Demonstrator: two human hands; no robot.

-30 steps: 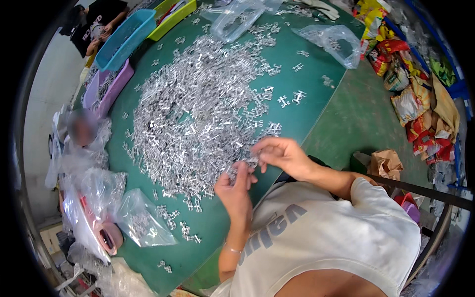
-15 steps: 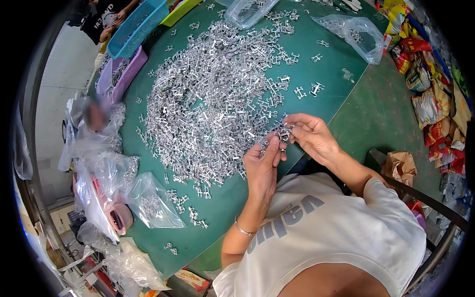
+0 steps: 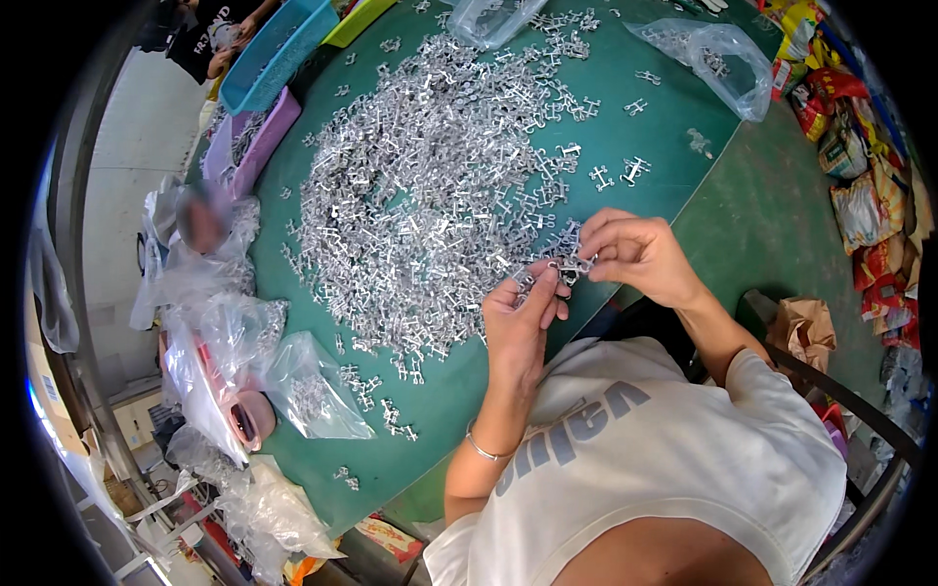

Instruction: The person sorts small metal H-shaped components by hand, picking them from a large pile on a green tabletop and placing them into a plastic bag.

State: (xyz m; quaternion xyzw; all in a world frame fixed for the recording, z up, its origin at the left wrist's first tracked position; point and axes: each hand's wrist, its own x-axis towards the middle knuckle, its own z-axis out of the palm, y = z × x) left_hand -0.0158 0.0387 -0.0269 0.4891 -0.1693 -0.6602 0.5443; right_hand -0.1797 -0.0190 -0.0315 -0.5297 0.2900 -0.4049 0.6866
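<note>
Metal fittings (image 3: 570,266), small and silvery, sit just toward three o'clock from the centre of the view, held between two bare hands over the near edge of the green desk (image 3: 674,142). They are shiny, with a slim bar and forked ends, roughly H-shaped; finer detail is too small to tell. The left hand (image 3: 518,317), at about half past seven from them, pinches them between thumb and fingers; the right hand (image 3: 647,256), at three o'clock, has its fingers closed on the other end. From there, two loose fittings (image 3: 633,172) lie at one o'clock. Toward ten o'clock spreads a broad heap (image 3: 420,195) of similar pieces, bright glints among duller greys. Farther out, one clear plastic bag (image 3: 689,44) lies at one o'clock, another (image 3: 318,391) at eight. A purple bin (image 3: 274,137), then a blue bin (image 3: 296,61), stand at ten.
</note>
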